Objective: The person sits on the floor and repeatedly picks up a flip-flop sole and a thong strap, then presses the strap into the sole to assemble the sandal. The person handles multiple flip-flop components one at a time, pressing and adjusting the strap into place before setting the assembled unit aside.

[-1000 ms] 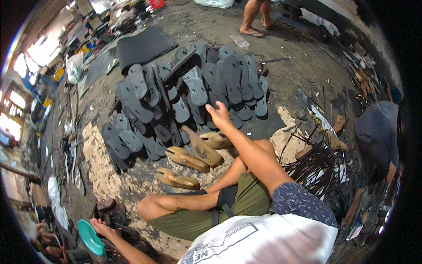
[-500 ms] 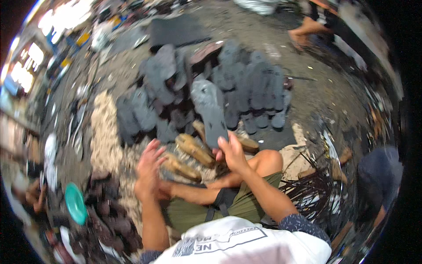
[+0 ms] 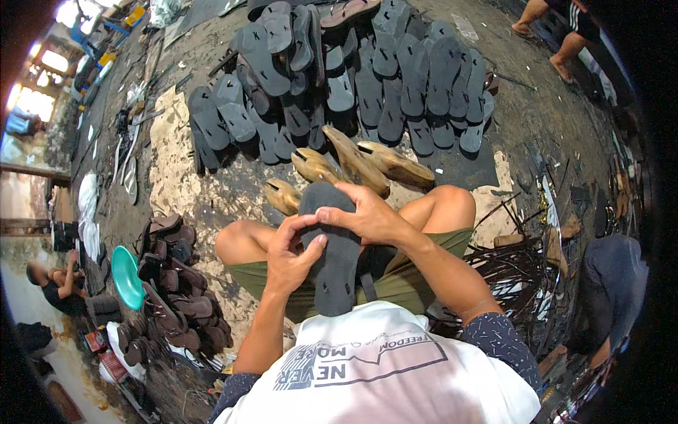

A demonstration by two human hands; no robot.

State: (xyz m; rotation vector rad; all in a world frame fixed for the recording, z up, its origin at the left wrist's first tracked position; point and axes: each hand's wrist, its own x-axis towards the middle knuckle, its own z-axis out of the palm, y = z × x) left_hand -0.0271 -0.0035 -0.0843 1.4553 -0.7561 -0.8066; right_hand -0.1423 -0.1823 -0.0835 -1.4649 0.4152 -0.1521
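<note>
Upright in front of my chest is a dark grey sandal sole (image 3: 332, 279) with small slots in it. My left hand (image 3: 291, 256) is closed on its left edge, thumb across the face. On the other edge my right hand (image 3: 371, 218) grips the upper part, its thumb pressing near the middle. The fingers behind the sole are partly hidden. Just beyond my hands lie several wooden shoe lasts (image 3: 397, 166). Past them, rows of dark sandal soles (image 3: 441, 74) lie stacked and overlapping.
Brown sandals (image 3: 176, 307) are heaped at my left beside a green basin (image 3: 127, 278). Dark strips (image 3: 494, 286) lie tangled by my right knee. One person (image 3: 65, 286) sits far left, another bends (image 3: 607, 286) at right, and a person's legs (image 3: 568, 53) show at upper right.
The sole has come from over the pile, held only by my right hand, back toward my chest. My open left hand has moved right and closed on it. The view has tilted down.
</note>
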